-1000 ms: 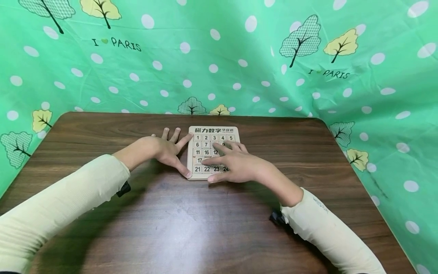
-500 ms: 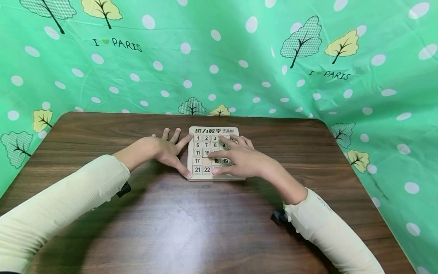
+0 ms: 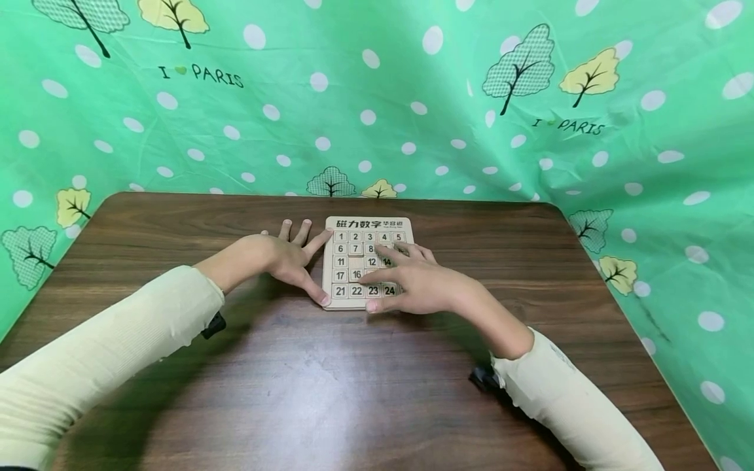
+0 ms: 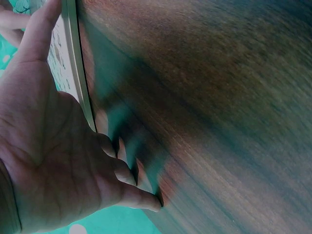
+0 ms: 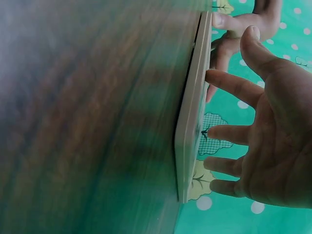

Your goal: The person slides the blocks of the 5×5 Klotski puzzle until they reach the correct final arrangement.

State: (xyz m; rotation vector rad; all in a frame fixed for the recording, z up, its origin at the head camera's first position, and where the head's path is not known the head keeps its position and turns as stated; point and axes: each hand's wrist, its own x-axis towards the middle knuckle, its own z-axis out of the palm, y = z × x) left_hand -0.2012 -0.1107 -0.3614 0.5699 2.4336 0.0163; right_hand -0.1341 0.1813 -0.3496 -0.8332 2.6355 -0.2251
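A pale sliding number puzzle (image 3: 366, 304) lies flat on the table, its numbered tiles in rows. My left hand (image 3: 288, 257) is spread at its left side, thumb on the lower left corner and index finger at the upper left edge. Over the right half of the board is my right hand (image 3: 421, 281), fingers extended, with the index fingertip at the 16 tile (image 3: 356, 275). A gap shows just above that tile, under the 7 tile (image 3: 355, 248). Several tiles at the right are hidden beneath the right hand. In the right wrist view the puzzle (image 5: 192, 122) appears edge-on beside the fingers.
The brown wood-grain table (image 3: 306, 392) has rounded far corners. Behind it and along the right hangs a green dotted curtain (image 3: 377, 98) with tree prints. Pale sleeves (image 3: 135, 320) cover both forearms, and a dark strap device shows under each wrist.
The 17 tile moved left, opening a gap beside it. The 16 tile then slid down into that gap under my right index finger. My left hand stays still.
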